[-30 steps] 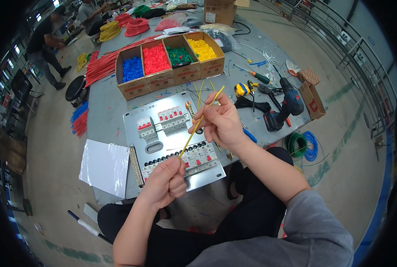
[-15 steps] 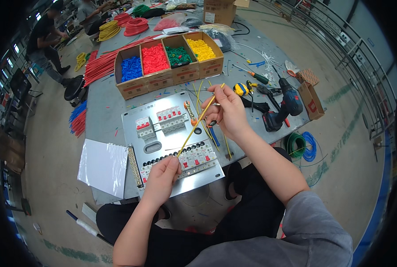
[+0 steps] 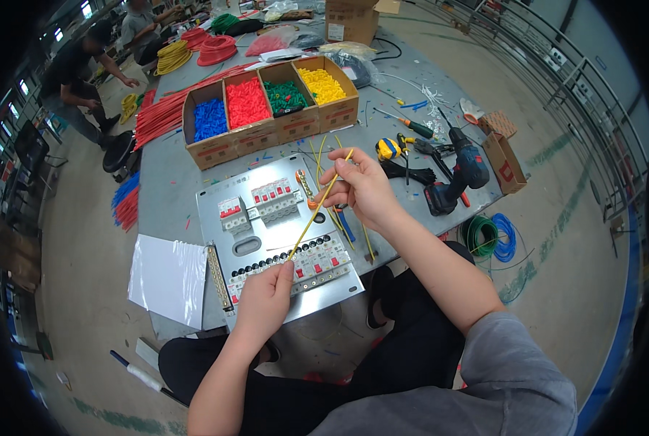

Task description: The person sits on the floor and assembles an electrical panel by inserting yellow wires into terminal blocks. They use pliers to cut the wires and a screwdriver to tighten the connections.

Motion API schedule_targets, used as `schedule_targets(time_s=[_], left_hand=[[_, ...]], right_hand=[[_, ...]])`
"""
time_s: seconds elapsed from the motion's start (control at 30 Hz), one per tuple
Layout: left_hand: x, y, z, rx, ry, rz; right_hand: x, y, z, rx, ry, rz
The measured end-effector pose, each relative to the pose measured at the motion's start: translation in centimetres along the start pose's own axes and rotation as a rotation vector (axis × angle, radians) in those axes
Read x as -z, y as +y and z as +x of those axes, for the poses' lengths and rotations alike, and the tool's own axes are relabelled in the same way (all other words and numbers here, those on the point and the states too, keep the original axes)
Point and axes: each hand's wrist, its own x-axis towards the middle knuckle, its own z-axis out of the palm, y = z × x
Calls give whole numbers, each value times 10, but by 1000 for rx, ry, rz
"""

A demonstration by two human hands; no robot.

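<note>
A thin yellow wire (image 3: 311, 221) runs slantwise between my two hands, above a metal mounting plate (image 3: 283, 173). Its lower end is pinched in my left hand (image 3: 265, 296), over the plate's near edge. Higher up, the fingers of my right hand (image 3: 367, 190) close on the wire near its upper end, which pokes out past the thumb. The plate carries a lower row of circuit breakers (image 3: 317, 263) and two upper groups of breakers (image 3: 274, 198) with red switches. A brass terminal strip (image 3: 218, 277) lines its left edge. Beyond my right hand lie more yellow wires (image 3: 367, 243).
Cardboard bins (image 3: 258, 134) hold blue, red, green and yellow caps. To the right lie a cordless drill (image 3: 467, 168), a tape measure (image 3: 388, 149) and a screwdriver (image 3: 417, 128). White sheets (image 3: 167, 278) overhang the table's left edge. A co-worker (image 3: 77, 80) bends at far left.
My right hand has shifted slightly left and down, still holding the wire. My left hand stays nearly in place. The co-worker at far left has bent forward with an arm stretched out.
</note>
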Motion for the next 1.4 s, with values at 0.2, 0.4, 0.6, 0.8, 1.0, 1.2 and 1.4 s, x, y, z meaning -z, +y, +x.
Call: schedule_targets(time_s=[0.2,0.4,0.6,0.8,1.0,1.2,1.4], left_hand=[[3,-1,3,-64,6,97],[-2,-5,3,-20,-18,31],[-10,6,5,-44,-100,-6],[-12,7,3,-94,-122,203],[-10,3,-1,-151,-79,263],[-6,-1,-5,-181,-67,220],[-2,11,-4,-110,-93,257]], right_hand=[[-1,-10,-1,-30,-18,3],[6,2,1,-123,-137,52],[-6,25,-14,-352,-287,-183],[67,10,45,-339,68,-1181],[106,53,50,-206,178,-1650],[70,61,44,-299,10,-1508],[57,77,45,-342,39,-1602]])
